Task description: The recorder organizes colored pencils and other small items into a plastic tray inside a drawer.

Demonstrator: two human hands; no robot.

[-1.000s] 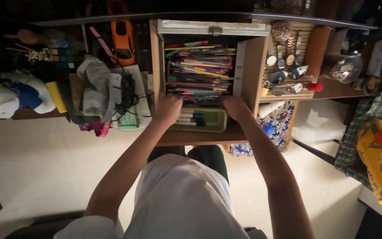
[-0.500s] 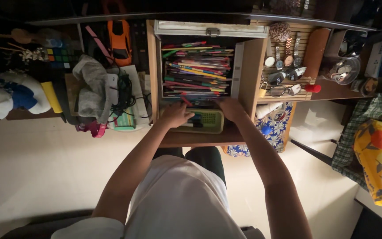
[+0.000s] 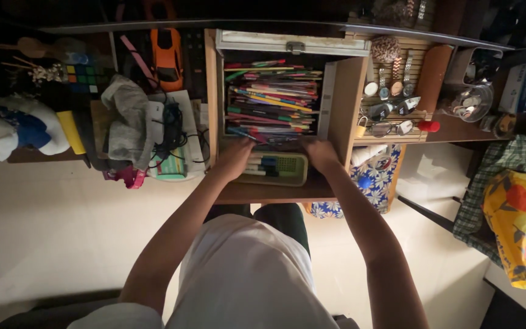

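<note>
Both hands work at the near edge of the open box of coloured pencils and pens (image 3: 272,100), which sits in the wooden cubby (image 3: 343,91). The left hand (image 3: 234,158) rests on the left end of the green mesh tray (image 3: 281,167), fingers curled; whether they pinch a pen I cannot tell. The right hand (image 3: 321,153) touches the box's near right corner, its fingers bent, grip unclear. Best to work 1 pen at a time, keeping the 2 wrists low so the stack stays put.

My wooden desk (image 3: 275,192) looks matt, the green basket tray (image 3: 284,167) is perforated plastic, the orange toy car (image 3: 167,52) glossy, the grey cloth (image 3: 126,116) soft and rumpled.
</note>
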